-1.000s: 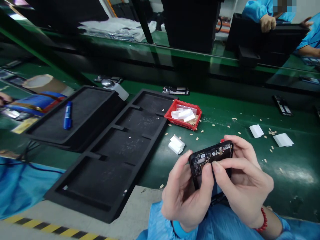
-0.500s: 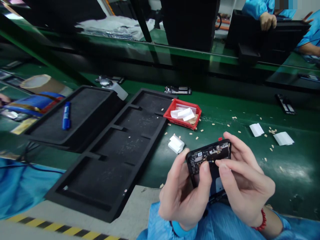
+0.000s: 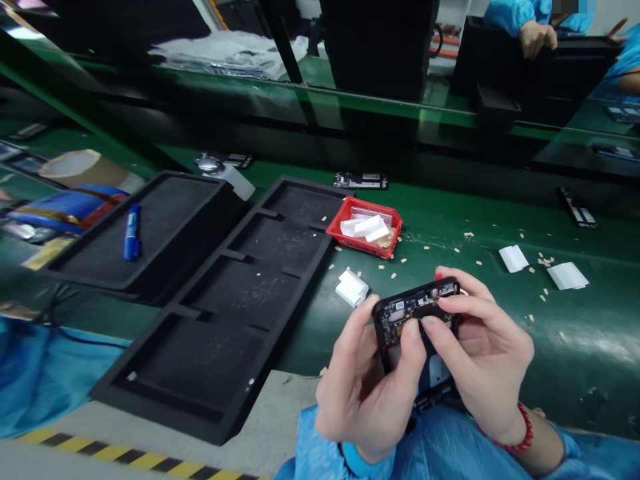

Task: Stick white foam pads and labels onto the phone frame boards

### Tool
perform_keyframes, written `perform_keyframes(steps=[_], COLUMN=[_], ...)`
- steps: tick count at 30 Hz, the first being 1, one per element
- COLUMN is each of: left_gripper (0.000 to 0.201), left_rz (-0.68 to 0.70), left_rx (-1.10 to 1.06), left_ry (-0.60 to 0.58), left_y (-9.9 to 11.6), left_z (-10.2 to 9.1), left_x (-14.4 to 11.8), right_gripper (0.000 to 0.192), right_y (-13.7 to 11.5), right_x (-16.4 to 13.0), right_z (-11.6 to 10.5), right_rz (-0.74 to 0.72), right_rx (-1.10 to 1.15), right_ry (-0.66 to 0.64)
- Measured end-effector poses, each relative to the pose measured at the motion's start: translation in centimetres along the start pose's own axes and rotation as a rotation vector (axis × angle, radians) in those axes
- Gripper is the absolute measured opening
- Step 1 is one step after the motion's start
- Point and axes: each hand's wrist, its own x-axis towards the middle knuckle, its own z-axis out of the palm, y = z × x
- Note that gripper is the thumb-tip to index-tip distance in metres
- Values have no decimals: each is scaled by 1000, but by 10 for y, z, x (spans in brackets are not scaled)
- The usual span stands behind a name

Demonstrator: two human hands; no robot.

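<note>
Low in the right of centre of the frame, an opened phone (image 3: 417,320) is held between both hands above the green counter (image 3: 575,347), its circuit board facing up. The left hand (image 3: 363,387) is wrapped around the phone's left edge, its fingers (image 3: 411,343) clamped on the body with the thumb pressed on the board. The right hand (image 3: 480,353) is closed on the right edge, its fingers (image 3: 453,305) bent over the top corner and the thumb laid beside the left thumb. A red bead bracelet (image 3: 520,433) is worn on the right wrist. To the left, a black foam tray (image 3: 240,313) with several compartments is laid slantwise, and a second tray (image 3: 165,227) beside it carries a blue marker (image 3: 132,230). Above the phone, a small red bin (image 3: 365,229) with white slips is seen, and a folded white piece (image 3: 353,288) lies just below it. Small tan scraps (image 3: 470,250) are scattered across the counter. At the upper right, another person's hand (image 3: 537,37) rests on a black box (image 3: 530,73).
</note>
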Motion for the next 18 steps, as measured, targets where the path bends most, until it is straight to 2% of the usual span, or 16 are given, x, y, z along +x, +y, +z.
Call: perform_keyframes(steps=[3, 7, 10, 13, 16, 18], left_gripper=[47, 36, 29, 32, 45, 58], left_rz=[-71, -199, -353, -579, -744, -785], left_rx=[-3, 0, -151, -339, -323, -276], left_ry=[-35, -100, -237, -460, -572, -564], left_y=[-3, -9, -19, -34, -49, -59], left_z=[0, -2, -6, -9, -10, -11], left_x=[-1, 5, 8, 5, 0, 0], right_gripper=[29, 25, 23, 22, 17, 18], right_y=[4, 12, 15, 21, 44, 70], right_x=[3, 8, 7, 7, 16, 26], right_z=[0, -7, -9, -6, -21, -47], right_rz=[39, 209, 317, 313, 218, 149], right_rx=[16, 207, 288, 289, 113, -135], right_ry=[13, -48, -39, -21, -126, -171])
